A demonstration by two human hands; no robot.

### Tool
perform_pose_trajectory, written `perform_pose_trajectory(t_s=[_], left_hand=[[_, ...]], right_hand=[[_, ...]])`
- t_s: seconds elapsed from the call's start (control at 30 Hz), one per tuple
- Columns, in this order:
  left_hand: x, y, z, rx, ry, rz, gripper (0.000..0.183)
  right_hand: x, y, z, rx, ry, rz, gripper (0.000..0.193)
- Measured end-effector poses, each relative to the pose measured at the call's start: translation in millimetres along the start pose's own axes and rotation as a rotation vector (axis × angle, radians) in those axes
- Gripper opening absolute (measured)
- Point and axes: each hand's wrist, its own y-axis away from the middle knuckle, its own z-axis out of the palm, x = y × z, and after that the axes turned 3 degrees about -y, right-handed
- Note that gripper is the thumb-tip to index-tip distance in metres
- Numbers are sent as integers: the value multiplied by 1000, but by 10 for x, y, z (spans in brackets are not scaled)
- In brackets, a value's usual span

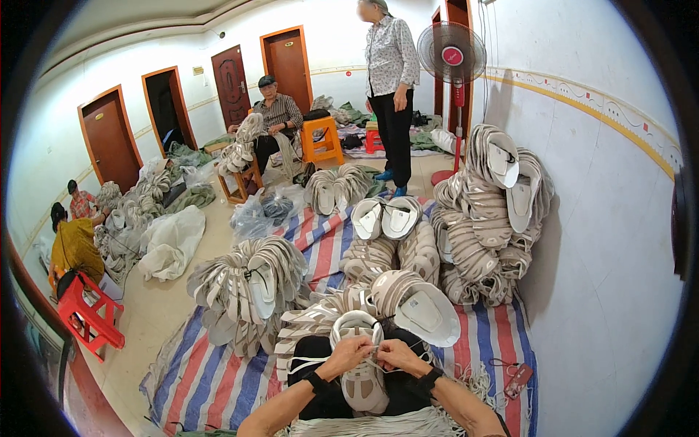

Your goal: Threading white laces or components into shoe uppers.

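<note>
A beige and white shoe upper point(364, 392) rests on my dark-trousered lap, toe toward me. Over its eyelet area my left hand point(351, 355) pinches a white shoelace point(313, 360), whose loose part trails off to the left. Close beside it, my right hand point(402, 357) is closed on the lace too, fingertips almost meeting those of the left. Exactly where the lace passes through the eyelets is hidden by my fingers. Below my wrists, across my lap, lies a thick bundle of white laces point(397, 424).
Bundled shoe uppers point(251, 280) stand around me on a striped sheet point(218, 375); a tall stack point(484, 218) leans near the right wall. A red tag-like item point(518, 380) lies at right. Beyond are a standing person point(393, 65), seated people, a fan point(452, 57) and stools point(89, 315).
</note>
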Motion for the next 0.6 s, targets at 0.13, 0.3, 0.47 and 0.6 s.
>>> perform_pose_trajectory(t_s=[0.13, 0.3, 0.47, 0.6], left_hand=[[-15, -5, -6, -8, 44, -43, 13], [34, 76, -110, 214, 436, -206, 13], [-296, 184, -346, 486, 481, -197, 14], [-467, 365, -322, 444, 497, -308, 12]], right_hand=[[12, -59, 12, -14, 32, -26, 13], [48, -21, -38, -18, -34, -16, 18], [-159, 55, -67, 413, 656, -587, 21], [-842, -2, -19, 491, 180, -746, 24]])
